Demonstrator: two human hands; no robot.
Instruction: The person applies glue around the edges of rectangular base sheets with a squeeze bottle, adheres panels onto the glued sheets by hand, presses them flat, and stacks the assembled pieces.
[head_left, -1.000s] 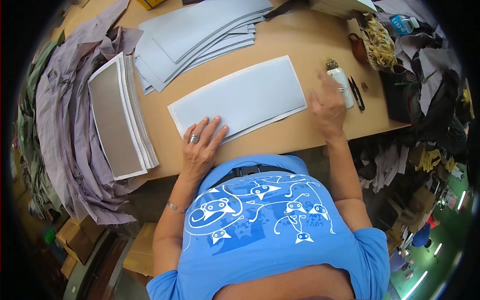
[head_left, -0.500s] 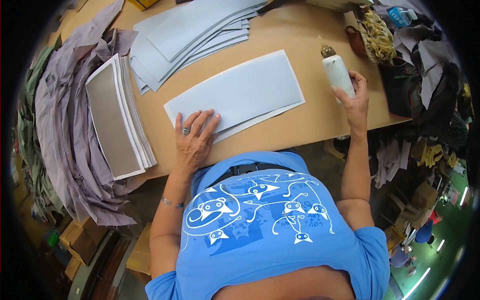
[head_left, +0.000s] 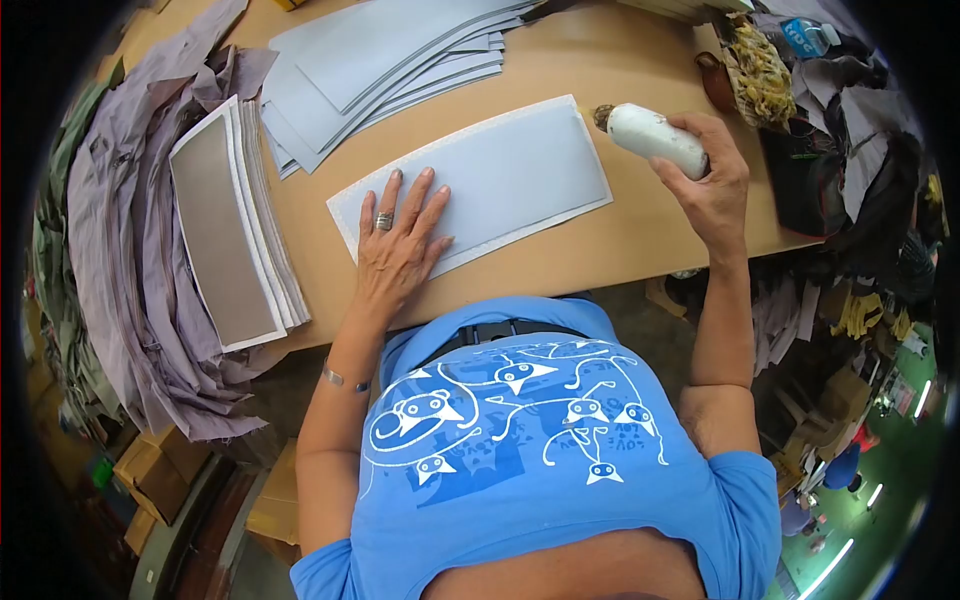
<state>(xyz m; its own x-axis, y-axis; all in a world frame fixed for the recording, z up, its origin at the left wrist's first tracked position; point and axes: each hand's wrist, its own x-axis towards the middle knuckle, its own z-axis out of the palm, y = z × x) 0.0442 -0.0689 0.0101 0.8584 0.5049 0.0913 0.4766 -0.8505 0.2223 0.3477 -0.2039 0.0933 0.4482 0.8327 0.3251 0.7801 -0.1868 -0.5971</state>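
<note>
One bottle (head_left: 658,140) near panel (head_left: 515,165), contact unclear

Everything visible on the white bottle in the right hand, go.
White, roughly cylindrical squeeze-type bottle, apparently plastic, with dark smudges on its surface. One end has a brown, crusted-looking neck. The person's right hand grips the other end, thumb along the near side, fingers around the far side. It lies tilted, neck toward the right end of the pale blue-grey, white-edged panel. Contact with the panel and contents can't be told.
</note>
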